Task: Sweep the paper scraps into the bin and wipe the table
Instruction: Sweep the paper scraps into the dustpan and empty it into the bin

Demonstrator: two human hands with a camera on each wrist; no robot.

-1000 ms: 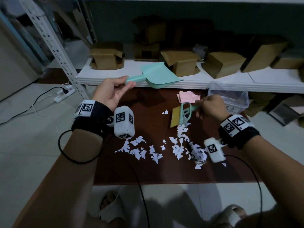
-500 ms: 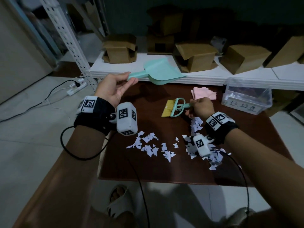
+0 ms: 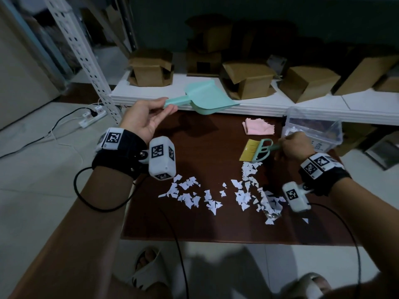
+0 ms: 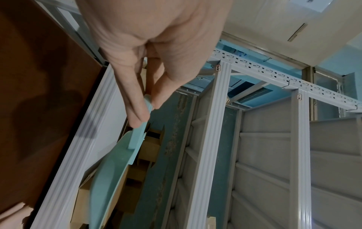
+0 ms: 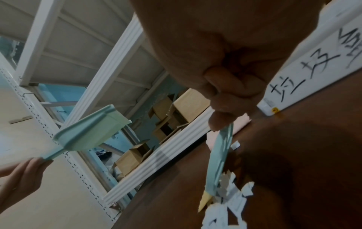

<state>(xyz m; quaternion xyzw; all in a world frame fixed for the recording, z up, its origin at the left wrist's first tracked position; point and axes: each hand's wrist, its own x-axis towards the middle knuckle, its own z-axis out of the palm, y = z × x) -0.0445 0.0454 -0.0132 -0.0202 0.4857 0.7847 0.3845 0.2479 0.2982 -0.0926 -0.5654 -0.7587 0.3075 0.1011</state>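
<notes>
Dark table holds scattered scraps; right hand grips brush at their far edge; left hand pinches dustpan aloft; bin behind; sweeping underway, dustpan probably must come down next.

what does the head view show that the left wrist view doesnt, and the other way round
Only the head view shows the paper scraps strewn on the table, the right hand gripping the brush at their far edge, the pink cloth and the clear bin.

Only the left wrist view shows the thumb and fingers pinching the handle's end up close, and the shelving uprights overhead.

Both show the left hand holding the green dustpan in the air, the cardboard boxes and the brown tabletop.
</notes>
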